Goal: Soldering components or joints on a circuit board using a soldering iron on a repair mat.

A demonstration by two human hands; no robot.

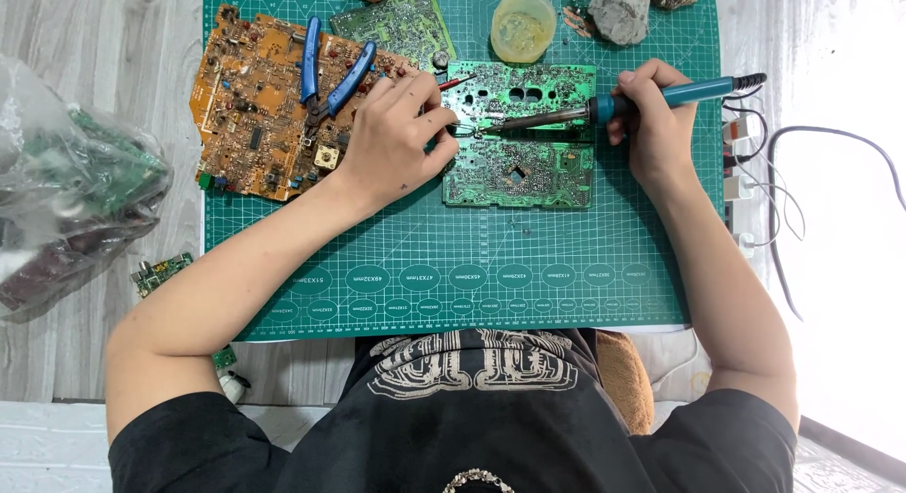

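now the right hand (651,125) has its grip clamped on a blue soldering iron (604,106), tip on the green circuit board (519,139) mid-mat; the left hand (396,130) pinches a thin tool (455,83) at the board's left edge, beside the orange board (260,101).

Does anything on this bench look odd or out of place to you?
Two rough grey stones sit at the top edge of the green cutting mat, strange company for circuit boards. The blue-handled cutters lie on top of the orange board rather than on the mat. Nothing looks spilled.
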